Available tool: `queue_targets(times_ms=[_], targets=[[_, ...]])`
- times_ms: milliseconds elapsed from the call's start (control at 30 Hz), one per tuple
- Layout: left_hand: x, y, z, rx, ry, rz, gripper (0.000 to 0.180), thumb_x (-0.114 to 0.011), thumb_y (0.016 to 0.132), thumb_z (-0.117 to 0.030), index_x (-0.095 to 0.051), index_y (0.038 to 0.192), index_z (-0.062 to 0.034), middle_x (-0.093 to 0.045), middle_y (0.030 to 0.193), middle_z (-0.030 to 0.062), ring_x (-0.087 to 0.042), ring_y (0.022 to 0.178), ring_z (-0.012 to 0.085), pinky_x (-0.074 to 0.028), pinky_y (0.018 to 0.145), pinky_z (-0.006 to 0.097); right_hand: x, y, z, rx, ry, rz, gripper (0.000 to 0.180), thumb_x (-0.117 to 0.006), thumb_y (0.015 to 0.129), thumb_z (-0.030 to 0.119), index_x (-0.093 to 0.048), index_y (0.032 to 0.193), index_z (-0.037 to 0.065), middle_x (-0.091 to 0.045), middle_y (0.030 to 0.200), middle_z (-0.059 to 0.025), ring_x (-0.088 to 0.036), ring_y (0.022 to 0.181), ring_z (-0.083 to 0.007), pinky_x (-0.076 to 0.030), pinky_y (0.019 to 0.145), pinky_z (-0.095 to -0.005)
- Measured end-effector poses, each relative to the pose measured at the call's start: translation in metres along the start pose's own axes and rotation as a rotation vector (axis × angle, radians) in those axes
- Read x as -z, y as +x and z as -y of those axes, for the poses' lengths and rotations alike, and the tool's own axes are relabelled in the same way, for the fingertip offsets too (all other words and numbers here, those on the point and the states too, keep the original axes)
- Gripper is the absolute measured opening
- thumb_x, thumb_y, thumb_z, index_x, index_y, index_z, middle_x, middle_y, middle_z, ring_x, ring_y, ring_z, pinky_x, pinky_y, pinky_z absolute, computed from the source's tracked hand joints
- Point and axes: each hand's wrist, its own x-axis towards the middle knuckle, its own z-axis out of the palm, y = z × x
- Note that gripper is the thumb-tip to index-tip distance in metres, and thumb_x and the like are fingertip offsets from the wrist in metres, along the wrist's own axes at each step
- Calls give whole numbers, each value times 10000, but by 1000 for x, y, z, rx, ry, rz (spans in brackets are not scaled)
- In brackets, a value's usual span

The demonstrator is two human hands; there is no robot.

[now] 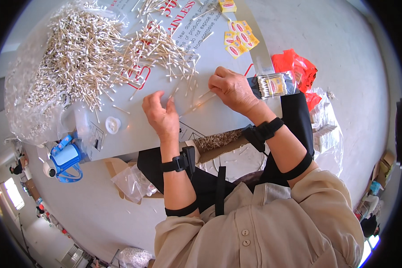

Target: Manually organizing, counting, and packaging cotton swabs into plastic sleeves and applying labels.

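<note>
Loose cotton swabs [163,49] with pale sticks and white tips lie scattered over the grey table, just beyond my hands. My left hand [162,117] hovers low at the near edge of this scatter, fingers bent, with a gap between thumb and fingers. A single swab lies by its thumb tip. To the right, my right hand [234,91] has its fingers curled in a pinch, and a thin pale stick, seemingly a cotton swab [204,95], pokes out toward the left. Beside that hand, a clear packet of swabs [272,85] with a yellow label rests at the table's right edge.
A large plastic bag heaped with swabs [76,53] covers the far left. Yellow label cards [241,38] lie far right. A small round white container [113,125] and a blue bottle [64,158] are near left. Red plastic bags [295,64] sit past the right edge; an open carton [221,145] is below.
</note>
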Motion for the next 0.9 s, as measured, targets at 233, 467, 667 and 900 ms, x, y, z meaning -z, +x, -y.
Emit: queue_targets(times_ms=[233,467,667,900], targets=[[18,-4,17,115,-166,-25,218,-600,686,107,-603,863,-21,-572,878,88,-557,863,270,-466,736,364,-3,-16,7,14,146,-36,76,-639,798,43,-599,858,65,-561,850,-84,-608,768,-309,-499,663,-390],[15,-4,4,100,62,27,136,-661,696,19,-604,798,-50,-578,845,82,-558,829,305,-459,738,421,6,-28,8,19,326,-82,176,-683,716,14,-609,874,38,-557,937,-99,-610,862,-315,-518,749,-391],[11,-8,4,-35,172,202,124,-660,693,21,-619,756,-77,-582,796,76,-557,829,320,-456,733,432,2,-29,8,69,248,-64,157,-694,710,24,-612,842,45,-554,926,-88,-607,878,-299,-514,745,-383],[-14,-11,-23,-92,-60,134,176,-601,712,75,-624,827,-56,-599,831,92,-586,839,290,-475,750,395,2,-39,7,25,230,-113,127,-685,725,5,-615,822,49,-567,915,-88,-612,853,-294,-516,732,-368]])
